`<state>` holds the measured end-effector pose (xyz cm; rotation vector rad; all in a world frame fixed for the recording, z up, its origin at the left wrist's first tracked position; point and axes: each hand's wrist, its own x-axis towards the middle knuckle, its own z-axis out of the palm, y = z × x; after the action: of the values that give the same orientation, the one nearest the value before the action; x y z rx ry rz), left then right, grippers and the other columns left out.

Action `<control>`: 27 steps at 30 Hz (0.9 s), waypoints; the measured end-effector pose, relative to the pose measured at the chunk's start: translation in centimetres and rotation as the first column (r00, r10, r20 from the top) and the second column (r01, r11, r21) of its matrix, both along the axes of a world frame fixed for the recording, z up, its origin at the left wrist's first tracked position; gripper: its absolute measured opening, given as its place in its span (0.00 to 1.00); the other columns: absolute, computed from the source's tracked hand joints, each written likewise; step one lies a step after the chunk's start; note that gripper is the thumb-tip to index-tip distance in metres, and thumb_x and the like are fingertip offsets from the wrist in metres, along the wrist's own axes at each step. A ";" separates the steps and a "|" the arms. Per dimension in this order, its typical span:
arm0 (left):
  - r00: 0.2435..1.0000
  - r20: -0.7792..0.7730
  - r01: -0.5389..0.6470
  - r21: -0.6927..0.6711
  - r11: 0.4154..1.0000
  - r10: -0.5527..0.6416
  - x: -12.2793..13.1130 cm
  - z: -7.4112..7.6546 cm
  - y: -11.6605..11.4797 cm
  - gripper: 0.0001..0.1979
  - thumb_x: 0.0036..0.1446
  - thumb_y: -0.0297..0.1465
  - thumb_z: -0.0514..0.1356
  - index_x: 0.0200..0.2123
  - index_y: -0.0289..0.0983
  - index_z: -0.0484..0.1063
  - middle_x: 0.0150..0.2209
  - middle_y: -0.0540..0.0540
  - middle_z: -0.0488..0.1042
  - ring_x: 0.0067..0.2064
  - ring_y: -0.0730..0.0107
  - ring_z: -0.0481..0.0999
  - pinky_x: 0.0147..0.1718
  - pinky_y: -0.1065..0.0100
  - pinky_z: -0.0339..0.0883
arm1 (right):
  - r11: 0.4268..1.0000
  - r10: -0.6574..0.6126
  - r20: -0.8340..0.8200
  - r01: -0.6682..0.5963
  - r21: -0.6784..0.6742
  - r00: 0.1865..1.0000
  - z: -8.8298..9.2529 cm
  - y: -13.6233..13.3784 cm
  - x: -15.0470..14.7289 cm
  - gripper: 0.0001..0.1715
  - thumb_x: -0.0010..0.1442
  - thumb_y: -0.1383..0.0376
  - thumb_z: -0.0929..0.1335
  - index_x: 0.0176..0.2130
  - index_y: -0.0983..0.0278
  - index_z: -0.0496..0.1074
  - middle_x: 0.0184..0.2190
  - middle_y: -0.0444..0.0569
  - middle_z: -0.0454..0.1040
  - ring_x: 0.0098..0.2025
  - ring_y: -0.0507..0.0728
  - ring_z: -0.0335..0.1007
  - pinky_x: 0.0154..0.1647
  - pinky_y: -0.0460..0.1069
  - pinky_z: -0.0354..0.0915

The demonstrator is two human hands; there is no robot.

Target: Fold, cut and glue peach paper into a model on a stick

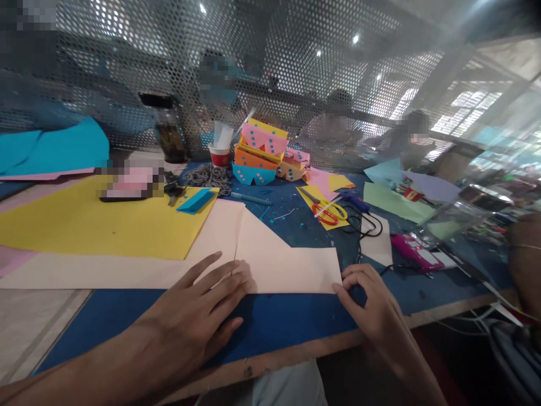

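Tabletop point(291, 316), blue, spanned the view; clock centred on view. Pale paper point(291, 270) lay flat on it from eight o'clock round to five, stepping down to a narrow strip at its end; one sheet or two could not be told. Judged light and bendable, stiffer along any fold, liable to slide or dent; best held by flat fingers on the broad part plus a light pinch at the end corner. Yellow sheet point(105, 225), nine o'clock, overlapped it. Left hand point(203, 307), seven o'clock, was palm-down, fingers extended and slightly spread on the paper, gripping nothing. Right hand point(369, 296), four o'clock, had curled fingers, thumb tip at the paper's corner; whether the pinch had closed could not be told. Scissors point(321, 203) lay near three o'clock, apart from both hands.
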<state>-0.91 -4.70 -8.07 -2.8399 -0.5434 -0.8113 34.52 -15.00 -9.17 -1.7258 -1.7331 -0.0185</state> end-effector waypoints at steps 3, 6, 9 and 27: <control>1.000 0.007 0.001 0.026 1.000 -0.001 0.0 0.0 -0.1 0.18 0.73 0.38 0.59 0.58 0.34 0.76 0.60 0.39 0.81 0.63 0.55 0.75 0.76 0.51 0.46 | 1.000 0.005 -0.005 -0.005 0.002 1.000 -0.1 0.0 0.0 0.12 0.71 0.59 0.70 0.34 0.58 0.70 0.44 0.50 0.74 0.49 0.62 0.73 0.51 0.56 0.67; 1.000 0.000 0.003 0.049 0.999 -0.003 -0.1 0.1 -0.2 0.19 0.75 0.38 0.56 0.59 0.32 0.76 0.60 0.38 0.80 0.63 0.55 0.75 0.76 0.51 0.48 | 1.000 0.007 -0.002 -0.007 0.015 1.000 -0.1 0.0 0.0 0.12 0.71 0.59 0.70 0.34 0.58 0.70 0.44 0.50 0.74 0.49 0.62 0.73 0.51 0.57 0.67; 1.000 -0.016 -0.006 0.039 0.999 0.006 -0.1 0.3 -0.3 0.20 0.76 0.40 0.55 0.60 0.34 0.75 0.60 0.39 0.80 0.63 0.55 0.75 0.75 0.50 0.47 | 1.000 0.008 0.000 -0.008 0.020 1.000 0.0 0.0 0.0 0.13 0.72 0.59 0.70 0.34 0.57 0.69 0.44 0.50 0.74 0.50 0.62 0.73 0.51 0.57 0.67; 0.998 -0.061 -0.022 -0.009 1.000 0.022 -0.3 0.5 -0.2 0.18 0.76 0.41 0.56 0.62 0.43 0.76 0.61 0.46 0.79 0.65 0.56 0.73 0.76 0.49 0.43 | 0.999 -0.004 0.020 0.003 0.044 1.000 -0.2 0.1 0.0 0.14 0.71 0.59 0.70 0.33 0.57 0.68 0.44 0.50 0.75 0.49 0.62 0.73 0.51 0.58 0.67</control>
<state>-1.16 -4.94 -7.60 -2.8520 -0.5708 -0.7180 34.55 -14.91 -9.35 -1.7019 -1.7316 -0.0757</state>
